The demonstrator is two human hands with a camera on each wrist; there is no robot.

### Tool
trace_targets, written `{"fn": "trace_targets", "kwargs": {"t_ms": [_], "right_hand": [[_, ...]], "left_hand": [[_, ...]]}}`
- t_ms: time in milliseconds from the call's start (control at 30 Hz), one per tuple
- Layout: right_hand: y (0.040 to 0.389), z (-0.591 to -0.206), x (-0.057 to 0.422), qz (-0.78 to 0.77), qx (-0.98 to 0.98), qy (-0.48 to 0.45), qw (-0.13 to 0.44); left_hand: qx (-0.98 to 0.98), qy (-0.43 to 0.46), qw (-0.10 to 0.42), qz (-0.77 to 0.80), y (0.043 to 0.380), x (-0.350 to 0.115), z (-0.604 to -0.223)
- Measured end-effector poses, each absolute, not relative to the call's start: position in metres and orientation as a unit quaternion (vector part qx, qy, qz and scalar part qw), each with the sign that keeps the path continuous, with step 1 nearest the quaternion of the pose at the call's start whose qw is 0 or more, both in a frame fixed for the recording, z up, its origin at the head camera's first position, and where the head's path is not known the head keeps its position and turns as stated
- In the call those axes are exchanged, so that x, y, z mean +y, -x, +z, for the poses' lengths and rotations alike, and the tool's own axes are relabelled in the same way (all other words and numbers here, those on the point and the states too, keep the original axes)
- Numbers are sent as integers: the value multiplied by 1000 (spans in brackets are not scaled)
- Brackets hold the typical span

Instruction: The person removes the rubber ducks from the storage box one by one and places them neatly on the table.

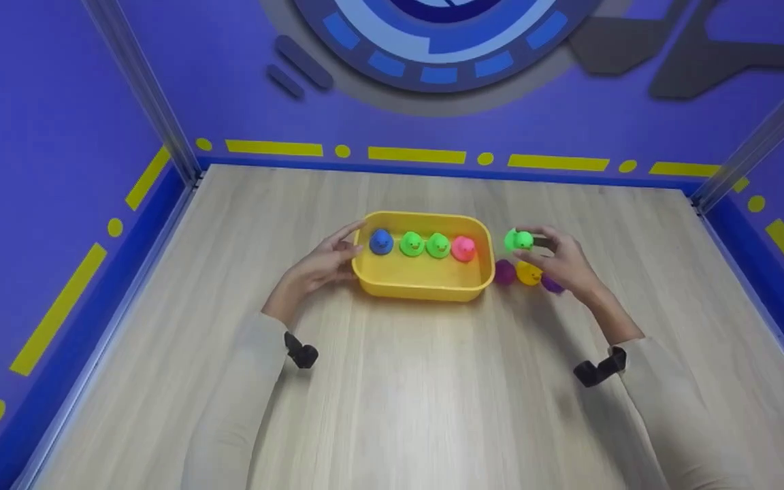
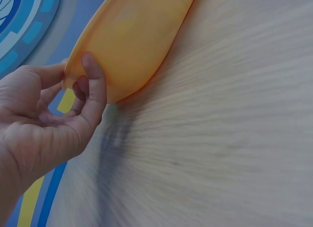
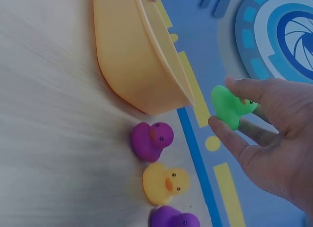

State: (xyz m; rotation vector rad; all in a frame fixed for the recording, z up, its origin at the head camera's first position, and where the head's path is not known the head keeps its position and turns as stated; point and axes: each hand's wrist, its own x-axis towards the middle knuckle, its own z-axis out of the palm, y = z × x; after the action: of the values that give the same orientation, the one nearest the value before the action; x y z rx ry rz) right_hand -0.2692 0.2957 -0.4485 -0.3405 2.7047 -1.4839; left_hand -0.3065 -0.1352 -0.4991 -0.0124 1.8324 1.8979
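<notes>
A yellow plastic basin [image 1: 419, 275] sits on the table. At its left end my left hand [image 1: 324, 264] grips the rim, the thumb [image 2: 95, 73] against the outer wall. Inside stand a blue rubber duck [image 1: 381, 242], two green ducks [image 1: 412, 244] and a pink duck [image 1: 463, 249] in a row. Just right of the basin, my right hand [image 1: 562, 262] pinches another green rubber duck [image 3: 227, 107] between thumb and fingers, raised above the table. Below that hand are a purple duck [image 3: 150, 141], a yellow duck [image 3: 164, 183] and a second purple duck [image 3: 175, 218], partly hidden in the head view.
The pale wooden table [image 1: 419, 381] is bounded by blue panels [image 1: 433, 122] with yellow markings at the back and sides. Metal posts [image 1: 154, 102] stand at the back corners. Each wrist wears a black camera mount [image 1: 302, 352].
</notes>
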Motion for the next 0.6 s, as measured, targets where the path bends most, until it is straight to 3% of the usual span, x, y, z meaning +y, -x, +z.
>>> {"fn": "trace_targets", "kwargs": {"t_ms": [600], "right_hand": [[262, -463, 340, -462, 883, 83, -10]], "left_hand": [[674, 14, 248, 696, 307, -135, -501]]}}
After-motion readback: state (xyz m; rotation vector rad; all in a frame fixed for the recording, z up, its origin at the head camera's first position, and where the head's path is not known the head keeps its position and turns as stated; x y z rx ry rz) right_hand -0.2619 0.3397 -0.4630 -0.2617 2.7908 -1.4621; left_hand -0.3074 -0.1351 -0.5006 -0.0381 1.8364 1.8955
